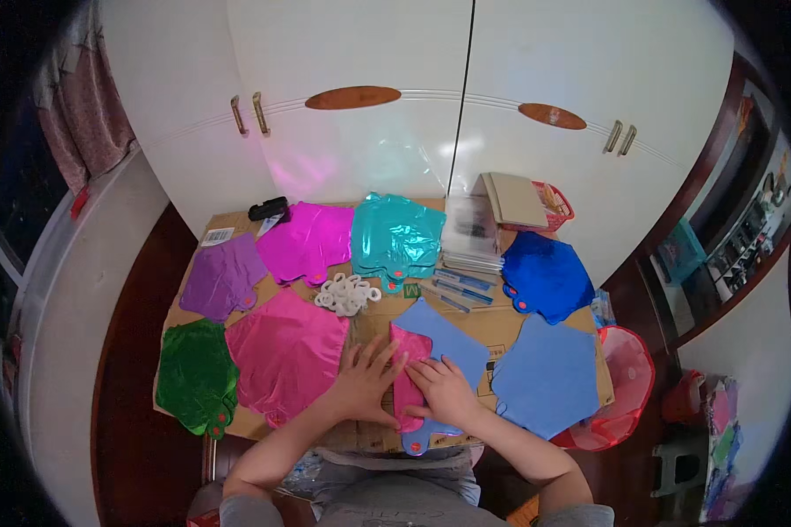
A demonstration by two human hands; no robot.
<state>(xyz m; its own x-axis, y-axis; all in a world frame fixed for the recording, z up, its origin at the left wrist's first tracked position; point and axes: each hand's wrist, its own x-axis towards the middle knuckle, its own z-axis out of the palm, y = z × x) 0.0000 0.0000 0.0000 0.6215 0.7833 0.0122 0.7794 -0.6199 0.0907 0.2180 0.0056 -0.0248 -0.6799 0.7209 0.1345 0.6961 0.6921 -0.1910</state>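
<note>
Pink foil balloon (407, 378) under both flat hands, L (366, 379) & R (446, 393), fingers spread open.

A single head-worn fisheye camera looks steeply down from above the person's chest, facing forward toward the white cupboard doors (369, 132). It sits close over the cardboard-covered counter (501, 325), the forearms enter from the lower edge, and straight lines bow near the dark rim.
</note>
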